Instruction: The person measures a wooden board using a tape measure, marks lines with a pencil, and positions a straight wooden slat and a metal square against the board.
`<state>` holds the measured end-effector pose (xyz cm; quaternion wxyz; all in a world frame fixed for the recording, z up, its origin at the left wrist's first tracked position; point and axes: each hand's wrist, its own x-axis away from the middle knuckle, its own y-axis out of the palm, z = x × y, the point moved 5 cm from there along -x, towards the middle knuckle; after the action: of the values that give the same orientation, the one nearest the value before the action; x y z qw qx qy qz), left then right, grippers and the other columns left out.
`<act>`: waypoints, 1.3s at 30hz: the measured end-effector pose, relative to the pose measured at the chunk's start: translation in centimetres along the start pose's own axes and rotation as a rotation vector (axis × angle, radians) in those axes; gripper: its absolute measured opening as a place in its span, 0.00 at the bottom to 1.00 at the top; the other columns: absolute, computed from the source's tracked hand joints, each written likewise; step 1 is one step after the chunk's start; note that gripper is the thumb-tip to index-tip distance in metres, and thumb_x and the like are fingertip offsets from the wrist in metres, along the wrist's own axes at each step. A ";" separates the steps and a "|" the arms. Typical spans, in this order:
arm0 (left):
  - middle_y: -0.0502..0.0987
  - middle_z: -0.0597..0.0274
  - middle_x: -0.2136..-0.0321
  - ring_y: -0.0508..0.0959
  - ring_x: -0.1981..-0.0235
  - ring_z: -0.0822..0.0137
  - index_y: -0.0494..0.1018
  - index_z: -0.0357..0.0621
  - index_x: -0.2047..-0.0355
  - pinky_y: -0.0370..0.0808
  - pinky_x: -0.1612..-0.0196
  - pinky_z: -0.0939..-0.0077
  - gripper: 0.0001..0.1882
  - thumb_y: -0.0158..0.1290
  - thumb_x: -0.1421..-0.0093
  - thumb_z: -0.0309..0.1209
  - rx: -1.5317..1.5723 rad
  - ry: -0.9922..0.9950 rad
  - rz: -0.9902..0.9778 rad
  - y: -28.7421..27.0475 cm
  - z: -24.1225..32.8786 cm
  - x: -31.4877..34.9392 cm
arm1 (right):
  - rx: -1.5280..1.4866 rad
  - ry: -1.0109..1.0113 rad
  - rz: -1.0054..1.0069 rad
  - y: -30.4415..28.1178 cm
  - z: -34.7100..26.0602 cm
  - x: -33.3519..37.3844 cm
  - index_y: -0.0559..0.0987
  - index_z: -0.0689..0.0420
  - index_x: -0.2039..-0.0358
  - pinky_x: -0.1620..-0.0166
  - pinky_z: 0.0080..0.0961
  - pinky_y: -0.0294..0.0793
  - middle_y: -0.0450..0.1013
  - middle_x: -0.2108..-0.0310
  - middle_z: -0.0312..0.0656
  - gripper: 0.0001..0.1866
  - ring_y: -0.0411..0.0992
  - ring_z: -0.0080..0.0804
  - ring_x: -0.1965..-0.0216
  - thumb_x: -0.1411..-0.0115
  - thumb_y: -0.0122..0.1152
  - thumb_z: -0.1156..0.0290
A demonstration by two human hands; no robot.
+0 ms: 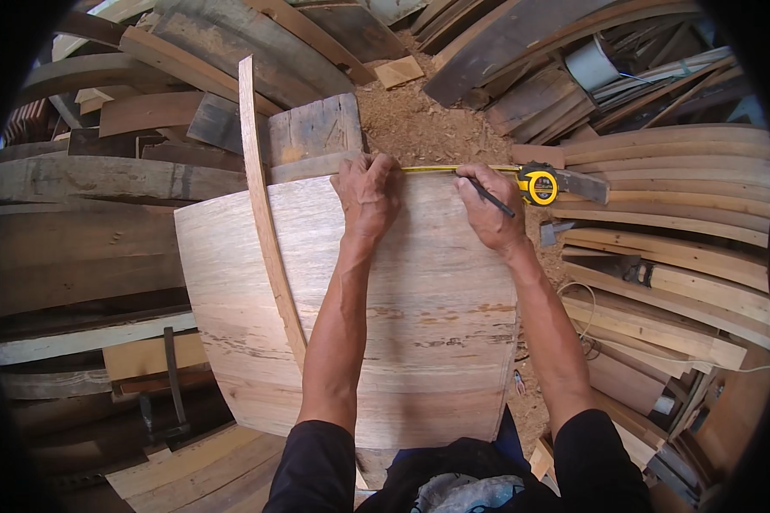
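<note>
A broad pale wooden panel (436, 359) lies in front of me. Along its far edge stretches the yellow blade of a tape measure (538, 184), whose black and yellow case hangs just past the panel's far right corner. My left hand (367, 195) is closed over the blade at the far edge, its fingertips hidden. My right hand (493, 205) is closed around a dark pencil (486, 197) beside the blade, close to the case. A narrow wooden strip (268, 231) lies across the panel's left part, sticking out past the far edge.
Stacked boards (676, 192) fill the right side, and more planks (85, 256) are piled on the left. A clamp (173, 376) stands at the lower left. Sawdust (436, 128) covers the floor beyond the panel. Pliers (519, 382) lie by the panel's right edge.
</note>
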<state>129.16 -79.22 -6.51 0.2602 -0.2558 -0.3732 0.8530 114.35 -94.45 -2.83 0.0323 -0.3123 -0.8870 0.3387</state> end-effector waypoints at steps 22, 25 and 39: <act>0.77 0.57 0.73 0.75 0.66 0.50 0.75 0.44 0.72 0.69 0.61 0.58 0.11 0.57 0.51 0.13 0.291 0.208 -0.083 -2.1 1.4 6.9 | 0.345 0.369 -0.287 -10.0 0.9 11.2 0.77 0.57 0.49 0.49 0.45 0.73 0.74 0.55 0.54 0.27 0.73 0.55 0.52 0.48 0.71 0.61; 0.76 0.57 0.74 0.74 0.68 0.51 0.73 0.43 0.74 0.68 0.62 0.58 0.12 0.57 0.54 0.11 0.375 0.063 -0.216 -5.4 2.8 16.6 | 0.292 0.408 -0.395 -10.8 -0.7 17.7 0.78 0.56 0.50 0.49 0.46 0.74 0.75 0.56 0.54 0.27 0.74 0.56 0.52 0.49 0.72 0.59; 0.77 0.60 0.72 0.75 0.65 0.53 0.77 0.47 0.70 0.71 0.63 0.59 0.11 0.63 0.49 0.17 0.090 -0.141 -0.225 -12.7 8.9 48.1 | 0.325 0.527 -0.860 -15.6 -0.7 42.2 0.83 0.56 0.61 0.54 0.48 0.77 0.80 0.63 0.52 0.26 0.79 0.52 0.58 0.52 0.72 0.48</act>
<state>91.50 -45.70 -3.14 0.3387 -0.1398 -0.3783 0.8501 72.33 -78.72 0.86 0.4380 0.0141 -0.8329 0.3379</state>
